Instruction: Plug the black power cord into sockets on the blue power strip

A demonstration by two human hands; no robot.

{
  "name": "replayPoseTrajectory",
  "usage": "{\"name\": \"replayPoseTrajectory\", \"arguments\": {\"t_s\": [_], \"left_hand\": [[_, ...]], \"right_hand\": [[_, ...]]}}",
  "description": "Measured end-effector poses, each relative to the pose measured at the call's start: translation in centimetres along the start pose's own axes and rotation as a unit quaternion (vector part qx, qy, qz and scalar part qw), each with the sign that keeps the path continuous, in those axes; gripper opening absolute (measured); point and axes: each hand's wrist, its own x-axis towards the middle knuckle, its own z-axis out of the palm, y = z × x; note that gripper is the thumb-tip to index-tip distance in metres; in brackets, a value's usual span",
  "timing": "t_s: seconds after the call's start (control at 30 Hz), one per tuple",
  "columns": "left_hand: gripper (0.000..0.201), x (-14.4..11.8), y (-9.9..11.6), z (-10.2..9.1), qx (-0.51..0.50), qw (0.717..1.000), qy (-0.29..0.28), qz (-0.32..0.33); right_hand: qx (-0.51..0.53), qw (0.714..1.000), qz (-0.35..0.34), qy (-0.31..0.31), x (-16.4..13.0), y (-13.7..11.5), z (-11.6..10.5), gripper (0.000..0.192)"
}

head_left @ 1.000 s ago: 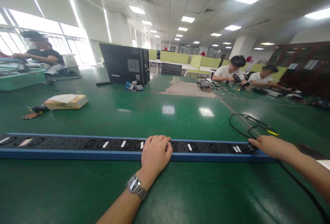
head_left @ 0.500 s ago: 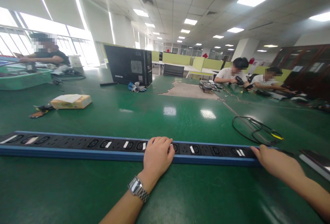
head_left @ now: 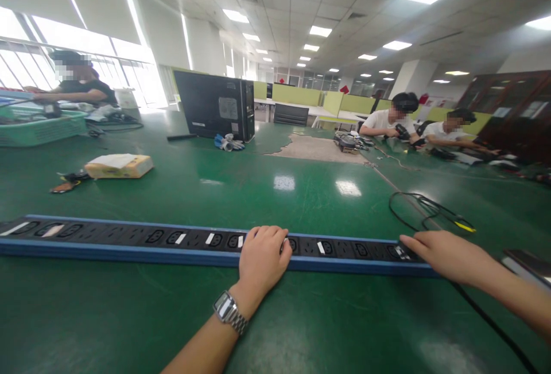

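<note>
The power strip (head_left: pixel 196 242) lies along the surface (head_left: pixel 107 316). The left hand (head_left: pixel 262 259) rests across its middle, fingers together; the right hand (head_left: pixel 450 256) covers its right end (whether either pinches anything, I cannot tell). Snagging the cable (head_left: pixel 494 324) there could skew it.

Power strip (head_left: pixel 224 242): face appears matt plastic. Worktop (head_left: pixel 107 316) beneath power strip: smooth, glossy; beige patch (head_left: pixel 316 149) beyond it, matt.

Left hand (head_left: pixel 263 256) laid across blue-edged socket strip (head_left: pixel 193 241), right hand (head_left: pixel 450 256) near its end, looped black cable (head_left: pixel 434 204) beyond right fingers
</note>
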Motion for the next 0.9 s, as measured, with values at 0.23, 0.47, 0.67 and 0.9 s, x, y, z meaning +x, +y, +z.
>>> {"name": "replayPoseTrajectory", "arguments": {"t_s": [0.23, 0.47, 0.67, 0.9], "left_hand": [[0.022, 0.0, 0.0, -0.1, -0.002, 1.0, -0.005, -0.002], [0.022, 0.0, 0.0, 0.0, -0.002, 1.0, -0.012, -0.003], [0.022, -0.1, 0.0, 0.0, -0.005, 1.0, -0.009, 0.002], [0.023, -0.2, -0.1, 0.1, -0.007, 1.0, -0.009, 0.003]], "right_hand": [[0.039, 0.991, -0.03, -0.121, 1.2, -4.7, -0.4, 0.058], [-0.05, 0.992, 0.019, -0.114, 2.3, -6.3, -1.1, 0.054], [-0.103, 0.993, 0.016, -0.05, 0.7, -8.4, -0.8, 0.051], [-0.135, 0.991, -0.006, 0.009, -1.4, -8.4, 0.3, 0.053]]}}
